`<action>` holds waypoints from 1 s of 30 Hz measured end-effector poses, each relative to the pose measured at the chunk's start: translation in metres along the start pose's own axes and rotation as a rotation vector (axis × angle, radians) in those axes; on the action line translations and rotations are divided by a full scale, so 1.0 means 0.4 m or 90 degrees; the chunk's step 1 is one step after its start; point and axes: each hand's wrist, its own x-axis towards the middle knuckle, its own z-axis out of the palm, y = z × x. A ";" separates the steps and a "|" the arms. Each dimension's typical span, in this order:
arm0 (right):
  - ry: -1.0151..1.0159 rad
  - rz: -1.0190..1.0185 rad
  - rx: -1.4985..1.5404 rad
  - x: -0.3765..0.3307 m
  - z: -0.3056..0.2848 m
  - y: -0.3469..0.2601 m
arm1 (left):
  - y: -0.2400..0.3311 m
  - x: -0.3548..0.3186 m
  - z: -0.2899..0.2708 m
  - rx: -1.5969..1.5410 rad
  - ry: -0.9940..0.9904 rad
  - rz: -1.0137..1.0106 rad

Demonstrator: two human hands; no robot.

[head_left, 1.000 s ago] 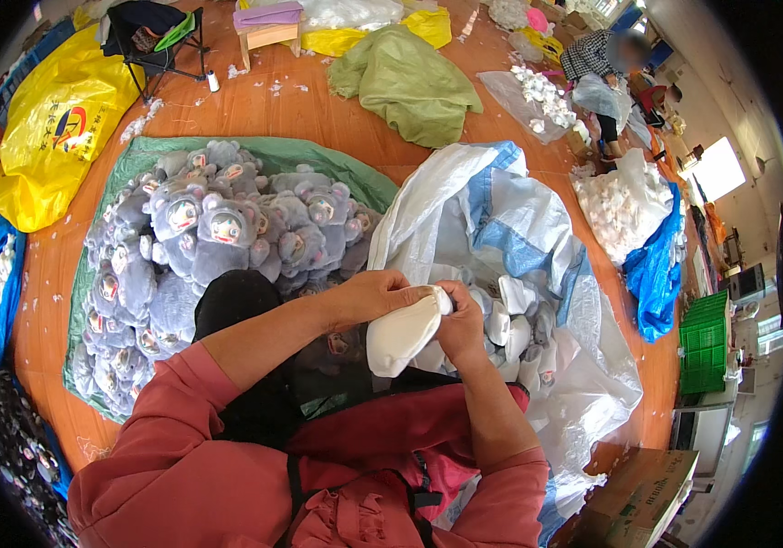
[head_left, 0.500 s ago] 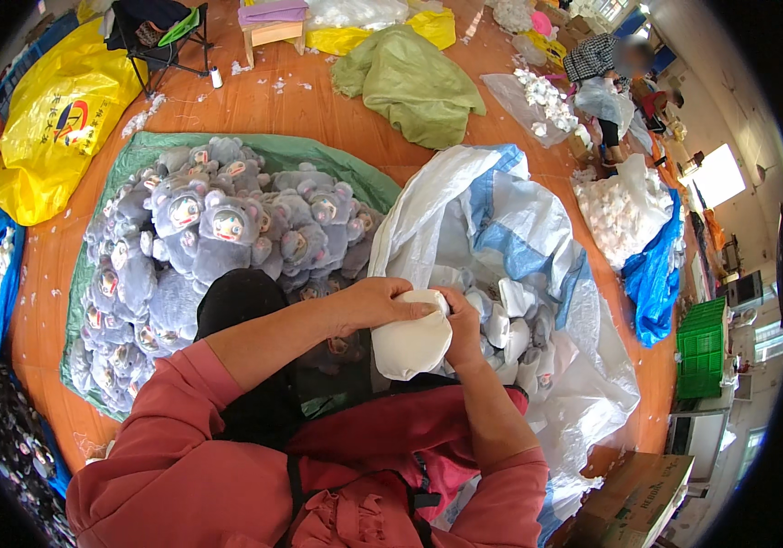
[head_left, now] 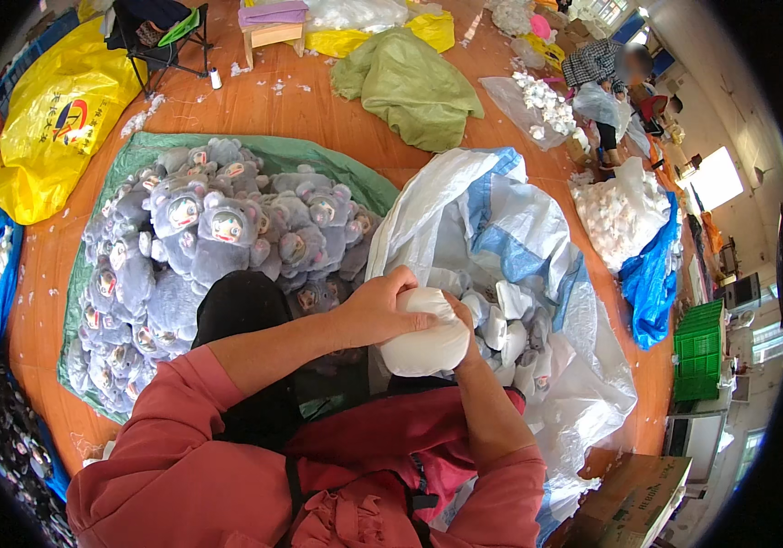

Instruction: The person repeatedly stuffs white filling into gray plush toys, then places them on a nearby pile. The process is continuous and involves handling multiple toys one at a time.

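A smooth, rounded white stuffed piece (head_left: pixel 426 342), like a small plump cushion, is held above my lap between both hands. My left hand (head_left: pixel 384 306) grips its left and upper side, with the thumb lying across the top. Around its far right side curls my right hand (head_left: pixel 465 321), its fingers partly hidden behind the piece. Just beyond and to the right, a white and blue woven sack (head_left: pixel 538 233) lies open with several white and grey pieces (head_left: pixel 508 315) inside.
Grey plush dolls (head_left: pixel 172 247) are heaped on a green sheet (head_left: pixel 126 164) at the left. A cardboard box (head_left: pixel 634 498) and a green crate (head_left: pixel 699 352) stand at the right. Farther back are an olive cloth (head_left: pixel 408 87), a yellow sack (head_left: pixel 63 119) and another person (head_left: pixel 597 82).
The white piece has turned in my hands, showing a rounder, smoother face. My left thumb now lies over its top, and my right fingers have slid farther behind it.
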 end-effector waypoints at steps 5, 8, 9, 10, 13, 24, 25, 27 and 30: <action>0.008 0.002 0.041 0.003 -0.022 -0.003 | -0.007 -0.002 0.008 -0.196 -0.022 0.080; 0.024 -0.020 0.004 -0.005 -0.007 -0.034 | -0.001 0.016 0.004 -0.435 -0.018 0.018; 0.033 -0.043 -0.049 -0.014 0.038 -0.082 | -0.009 0.020 -0.003 -0.550 -0.006 -0.025; 0.047 -0.067 -0.102 -0.021 0.068 -0.113 | -0.010 0.023 -0.011 -0.568 -0.005 -0.050; -0.012 -0.029 -0.041 -0.039 0.076 -0.121 | -0.005 0.032 -0.032 -0.604 0.016 -0.100; -0.128 0.150 0.080 -0.052 0.058 -0.134 | -0.006 0.015 -0.019 -0.376 -0.027 -0.035; -0.125 0.163 0.060 -0.047 0.062 -0.141 | -0.005 0.016 -0.021 -0.354 -0.023 -0.056; -0.116 0.190 0.022 -0.044 0.064 -0.147 | 0.017 0.014 -0.021 -0.314 -0.018 -0.101; -0.088 0.171 0.011 -0.039 0.071 -0.136 | 0.015 0.016 -0.013 -0.304 0.008 -0.117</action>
